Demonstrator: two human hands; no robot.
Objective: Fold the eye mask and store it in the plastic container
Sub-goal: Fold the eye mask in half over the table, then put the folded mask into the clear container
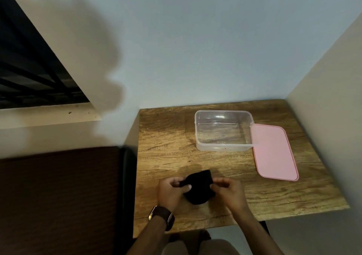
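Observation:
A black eye mask, bunched into a compact shape, is held just above the wooden table near its front edge. My left hand, with a watch on the wrist, pinches the mask's left side. Pinching its right side is my right hand. The clear plastic container stands open and empty farther back, right of the middle. Its pink lid lies flat beside it on the right, touching the container's right rim.
Walls close the table in at the back and right. A dark brown upholstered surface lies left of the table, below a barred window. My knees show under the table's front edge.

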